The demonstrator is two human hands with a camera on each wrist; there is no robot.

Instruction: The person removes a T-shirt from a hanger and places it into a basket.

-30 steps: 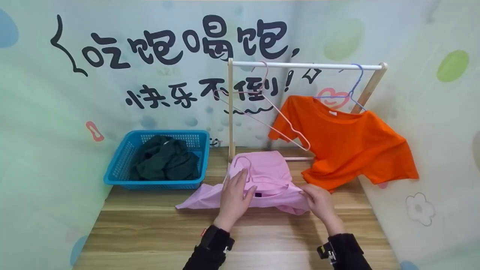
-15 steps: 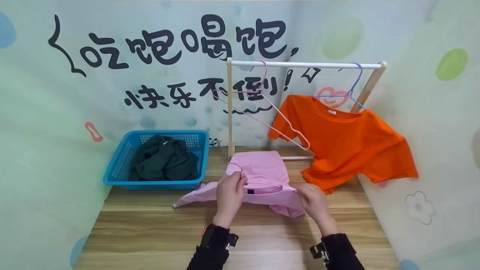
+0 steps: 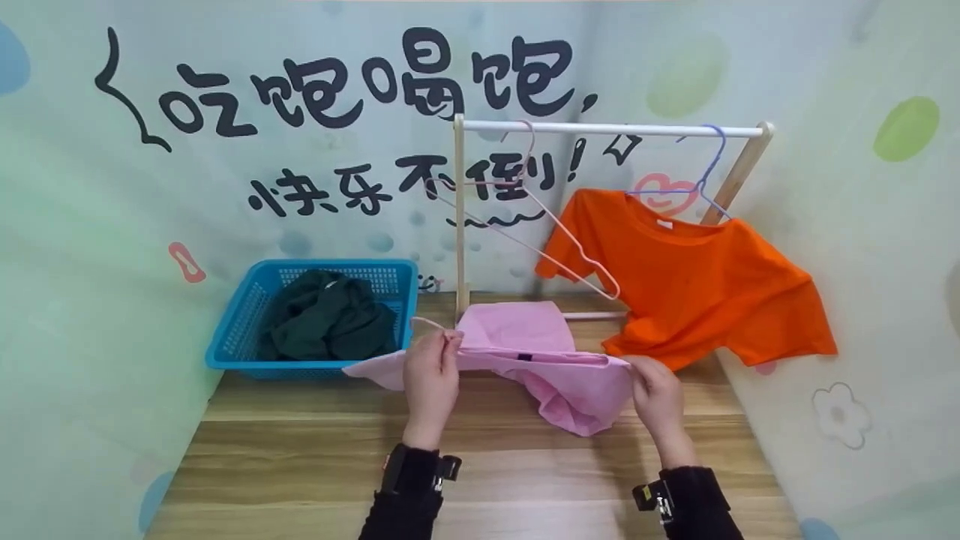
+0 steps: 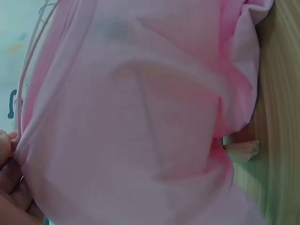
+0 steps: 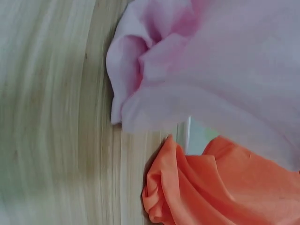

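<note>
Okay so from where I'm standing, the pink shirt [image 3: 581, 386] is stretched between both hands over the wooden table [image 3: 525, 480], in front of the rack [image 3: 615, 130]. The left hand [image 3: 431, 379] has thumb and fingers pinched together on one end of the neckline, plus a thin pink hanger [image 3: 429, 322] whose hook pokes up past the knuckles. The left wrist view shows hanger wire running along the collar right from that grip. The right hand [image 3: 660, 390] is pinching the other end of the neckline, fingers bent. Below, a bunched bit of the shirt droops toward the table, and more of it lies behind, by the rack's foot. Over on the rack there's an orange shirt [image 3: 675, 285] on a bluish-purple hanger [image 3: 703, 180], with another pink hanger [image 3: 556, 223] nearer the left post. Off to the left sits a blue basket [image 3: 322, 369] with dark green clothing [image 3: 322, 315] heaped inside.
</note>
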